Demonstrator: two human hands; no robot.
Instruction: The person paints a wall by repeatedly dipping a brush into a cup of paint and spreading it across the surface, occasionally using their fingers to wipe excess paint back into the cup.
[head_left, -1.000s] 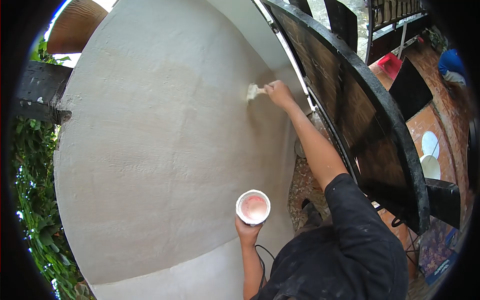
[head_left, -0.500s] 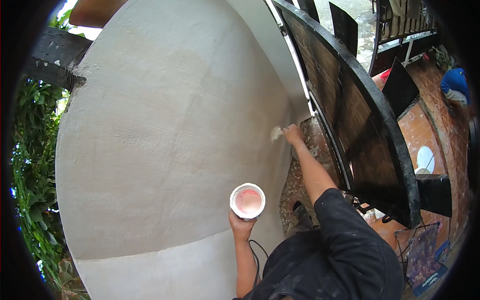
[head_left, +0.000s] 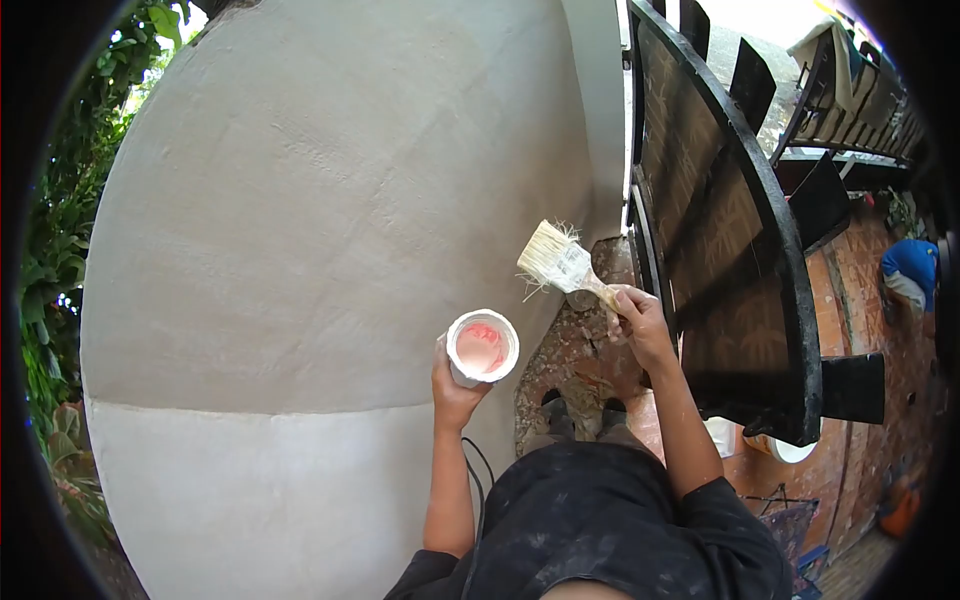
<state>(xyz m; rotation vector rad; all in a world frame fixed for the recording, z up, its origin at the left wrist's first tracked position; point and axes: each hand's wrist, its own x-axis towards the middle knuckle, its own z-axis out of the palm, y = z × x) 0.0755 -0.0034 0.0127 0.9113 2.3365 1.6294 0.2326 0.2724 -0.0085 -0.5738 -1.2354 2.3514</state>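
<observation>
A white cup with pinkish-white liquid inside is held upright by my left hand, whose fingers wrap round its side. My right hand grips the handle of a wide paintbrush. The brush's pale, splayed bristles point up and to the left, apart from the wall and the cup. Behind both stands a large plastered wall, beige above and whiter below a horizontal line.
A black metal gate stands close to the right of my right arm. Green plants line the left edge. A white bucket is behind the gate's lower end, and a person in blue is at the far right.
My right hand has come back from the wall toward me, and the brush now shows whole and sharp. My left hand with the cup is slightly higher and further left. The view has shifted.
</observation>
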